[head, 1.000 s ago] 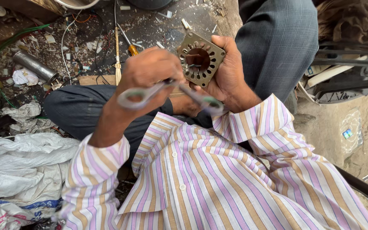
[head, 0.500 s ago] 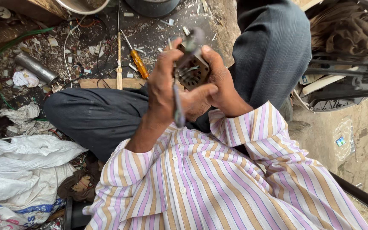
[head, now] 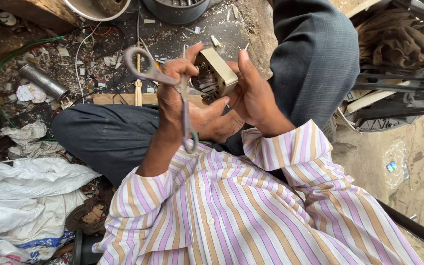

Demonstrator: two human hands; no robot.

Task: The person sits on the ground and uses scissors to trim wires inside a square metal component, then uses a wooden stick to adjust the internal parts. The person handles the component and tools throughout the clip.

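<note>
My left hand [head: 172, 100] grips a pair of grey metal scissors [head: 155, 74]. One handle loop points up left and the other hangs down toward my shirt; the blades reach into a square metal motor core [head: 218, 73]. My right hand [head: 254, 95] holds that core from the right, thumb up along its edge. The core is tilted so its beige side faces me, with dark windings showing on its left face. Both hands hover above my crossed legs in dark trousers [head: 109, 135]. The scissor tips are hidden against the core.
The dirty floor is littered with scraps and wires. A metal cylinder [head: 42, 81] and a green wire [head: 3, 64] lie at the left, and white sacks [head: 25, 196] at lower left. Round metal housings [head: 175, 10] sit at the top, a dark metal frame [head: 398, 105] at right.
The core has turned from face-up to edge-on and sits closer to me. The scissors swung from lying across below my hands to upright, blades now at the core.
</note>
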